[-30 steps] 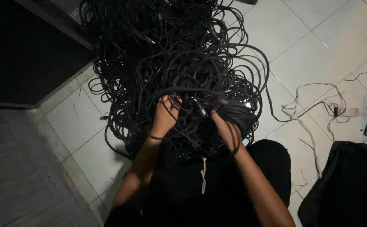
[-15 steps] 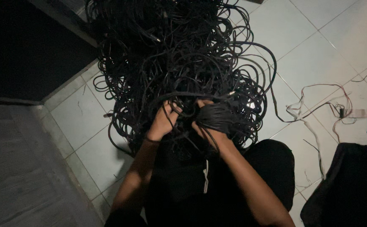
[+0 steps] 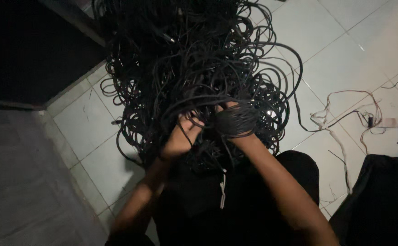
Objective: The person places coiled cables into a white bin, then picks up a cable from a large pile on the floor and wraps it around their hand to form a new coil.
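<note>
Where the earlier view half a second back showed the two hands a little apart at the near edge of the pile, they now sit closer, and the wound bundle on the right side looks thicker and tighter. The big tangled heap of thin black cable (image 3: pixel 194 73) has not shifted on the pale tiled floor (image 3: pixel 344 59).

Left hand (image 3: pixel 181 136): forearm comes up from bottom left, wrist bent, fingers curled shut around a few black strands at the heap's near edge. Thumb side faces the other hand.

Right hand (image 3: pixel 228 119): forearm rises from bottom right, wrist straight. Most of the hand is buried under a tight coil of black cable (image 3: pixel 235 122) wrapped round it; only the fingertips show at the coil's upper left. Light is poor here, so the hand seems closed inside the coil, but I cannot tell for certain.

The coil lies directly on the right hand and touches the left hand's fingertips; loose strands run from it up into the heap just beyond.

Off to the right, well apart, a thin loose reddish wire (image 3: pixel 358 102) trails over the tiles. A dark cloth (image 3: pixel 381 196) lies at bottom right.
</note>
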